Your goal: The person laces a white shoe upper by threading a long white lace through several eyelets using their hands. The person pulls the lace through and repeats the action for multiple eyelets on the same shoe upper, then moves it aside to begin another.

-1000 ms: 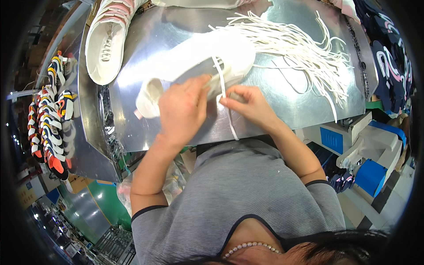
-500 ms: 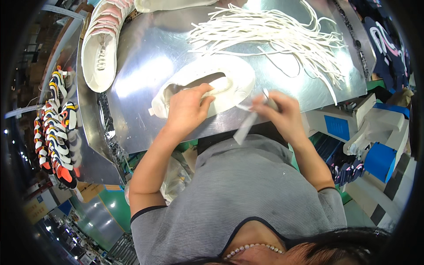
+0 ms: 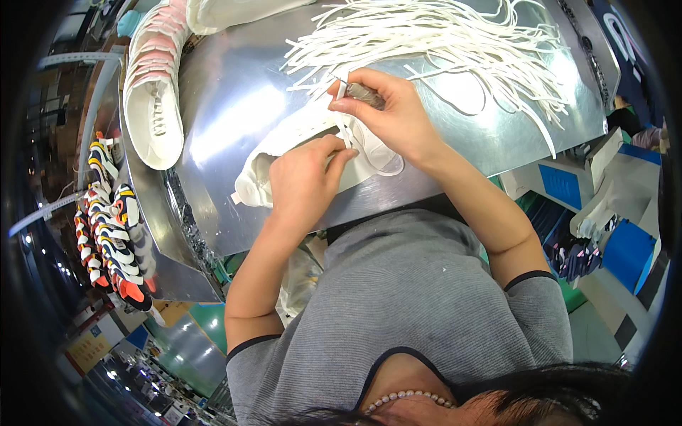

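A white sneaker (image 3: 284,153) lies on its side on the shiny metal table (image 3: 234,106). My left hand (image 3: 305,181) presses down on the sneaker's upper and holds it in place. My right hand (image 3: 380,113) is above the shoe, fingers pinched on a white lace (image 3: 344,126) that runs down into the shoe; a small dark tool sits in the same hand. A loop of lace lies on the table just below my right wrist.
A heap of loose white laces (image 3: 440,42) covers the far right of the table. A pink and white sneaker (image 3: 153,92) rests on the left rim. Colourful sneakers (image 3: 110,227) hang in a row at lower left. Blue boxes (image 3: 625,248) stand on the right.
My right hand has risen from the near edge to above the shoe, drawing the lace up. My left hand stays on the sneaker. The view has shifted toward the table.
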Action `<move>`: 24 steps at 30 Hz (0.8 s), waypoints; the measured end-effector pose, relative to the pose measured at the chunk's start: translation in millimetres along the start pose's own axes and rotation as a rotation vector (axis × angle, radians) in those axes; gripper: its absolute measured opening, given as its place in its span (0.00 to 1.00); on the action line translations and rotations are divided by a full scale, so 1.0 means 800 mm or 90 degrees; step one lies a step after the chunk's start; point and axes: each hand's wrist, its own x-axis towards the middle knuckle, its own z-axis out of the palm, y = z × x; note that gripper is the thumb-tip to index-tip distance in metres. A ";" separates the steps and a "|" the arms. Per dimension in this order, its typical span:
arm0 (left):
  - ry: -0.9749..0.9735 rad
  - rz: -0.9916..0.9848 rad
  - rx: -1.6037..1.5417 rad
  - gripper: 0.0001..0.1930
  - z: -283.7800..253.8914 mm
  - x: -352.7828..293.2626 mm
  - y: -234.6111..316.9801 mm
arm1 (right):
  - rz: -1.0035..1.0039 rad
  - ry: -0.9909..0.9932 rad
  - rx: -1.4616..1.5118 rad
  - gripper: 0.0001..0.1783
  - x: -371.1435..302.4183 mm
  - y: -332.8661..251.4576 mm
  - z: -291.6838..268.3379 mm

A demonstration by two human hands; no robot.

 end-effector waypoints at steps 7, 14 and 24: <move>-0.043 -0.077 -0.167 0.10 0.007 0.014 -0.020 | 0.149 -0.028 -0.163 0.10 -0.062 -0.032 -0.032; -0.063 -0.102 -0.191 0.09 0.006 0.018 -0.016 | 0.089 -0.078 -0.285 0.08 -0.095 -0.005 -0.019; 0.027 0.161 -0.109 0.14 0.032 0.001 -0.007 | -0.026 -0.073 -0.681 0.10 -0.086 0.008 0.022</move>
